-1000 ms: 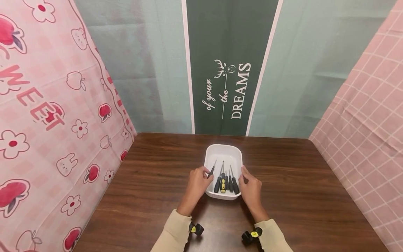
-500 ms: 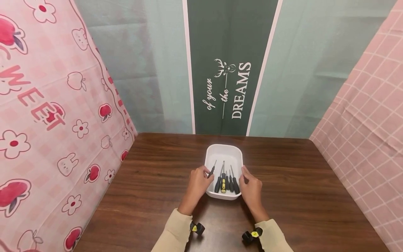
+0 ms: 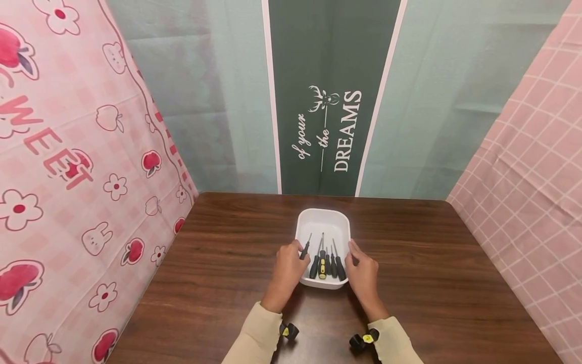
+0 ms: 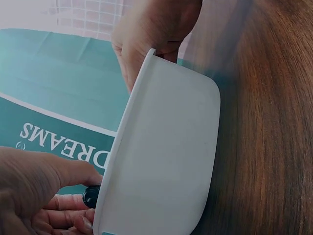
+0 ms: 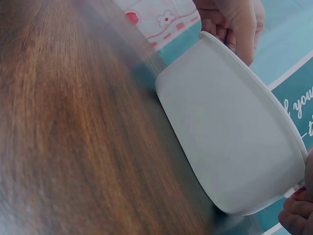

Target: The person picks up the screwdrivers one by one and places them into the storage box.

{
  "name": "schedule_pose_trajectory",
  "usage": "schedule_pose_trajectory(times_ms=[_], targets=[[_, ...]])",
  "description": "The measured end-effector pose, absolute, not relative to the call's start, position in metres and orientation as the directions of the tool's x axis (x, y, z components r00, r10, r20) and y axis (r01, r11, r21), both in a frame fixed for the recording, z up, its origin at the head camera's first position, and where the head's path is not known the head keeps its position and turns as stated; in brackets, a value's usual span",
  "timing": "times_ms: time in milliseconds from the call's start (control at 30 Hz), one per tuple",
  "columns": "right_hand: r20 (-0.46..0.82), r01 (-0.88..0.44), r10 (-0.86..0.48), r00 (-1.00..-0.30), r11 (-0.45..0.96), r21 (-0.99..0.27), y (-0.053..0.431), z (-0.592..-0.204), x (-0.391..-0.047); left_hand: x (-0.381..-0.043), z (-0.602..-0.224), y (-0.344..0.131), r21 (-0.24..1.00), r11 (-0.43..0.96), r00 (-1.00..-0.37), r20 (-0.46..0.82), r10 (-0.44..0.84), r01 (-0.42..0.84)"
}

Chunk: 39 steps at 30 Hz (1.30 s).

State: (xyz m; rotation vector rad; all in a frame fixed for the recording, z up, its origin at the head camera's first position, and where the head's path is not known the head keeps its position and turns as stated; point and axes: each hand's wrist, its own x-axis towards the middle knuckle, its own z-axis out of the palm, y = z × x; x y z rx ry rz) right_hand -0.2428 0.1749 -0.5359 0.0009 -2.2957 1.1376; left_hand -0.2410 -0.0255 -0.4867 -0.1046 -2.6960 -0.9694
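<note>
A white rectangular tub [image 3: 324, 285] stands on the wooden table with several screwdrivers lying inside. One of them, a black and yellow screwdriver [image 3: 322, 268], is thicker than the black-handled ones around it. At the tub's left side, my left hand [image 3: 287, 263] pinches a slim black screwdriver [image 3: 305, 250] between thumb and fingers, its shaft slanting over the inside. The dark butt of that screwdriver [image 4: 91, 197] shows under the thumb in the left wrist view. My right hand [image 3: 362, 270] holds the tub's right rim; its fingertips are partly hidden in the right wrist view.
Dark wood tabletop [image 3: 409, 263] extends on both sides of the tub. A green curtain [image 3: 336, 60] with lettering hangs behind the far edge. Pink patterned cloth [image 3: 100, 202] stands at the left and pink checked cloth [image 3: 523, 177] at the right.
My left hand and forearm have shifted slightly to the right, and the screwdriver it pinches has moved a little with them. The right hand and the tub look unchanged.
</note>
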Motion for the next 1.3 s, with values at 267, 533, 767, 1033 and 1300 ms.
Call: schedule_pose_trajectory(times_ms=[267, 533, 767, 1033, 1300], targets=[[0.49, -0.244, 0.244, -0.837, 0.634, -0.734, 0.175, -0.536, -0.243, -0.241, -0.488, -0.023, 0.539, 0.825, -0.953, 0.303, -0.004, 0.168], [0.506, -0.26, 0.24, -0.829, 0.636, -0.727, 0.175, -0.537, -0.242, -0.239, -0.486, -0.02, 0.495, 0.853, -0.95, 0.311, 0.004, 0.166], [0.506, -0.263, 0.239, -0.829, 0.631, -0.73, 0.175, -0.536, -0.242, -0.239, -0.486, -0.017, 0.458, 0.877, -0.958, 0.287, 0.012, 0.148], [0.51, -0.266, 0.24, -0.826, 0.632, -0.728, 0.176, -0.536, -0.242, -0.239, -0.485, -0.013, 0.436, 0.891, -0.966, 0.26, 0.011, 0.128], [0.526, -0.281, 0.239, -0.816, 0.632, -0.722, 0.176, -0.54, -0.242, -0.239, -0.486, -0.013, 0.407, 0.901, -0.961, 0.275, 0.035, 0.149]])
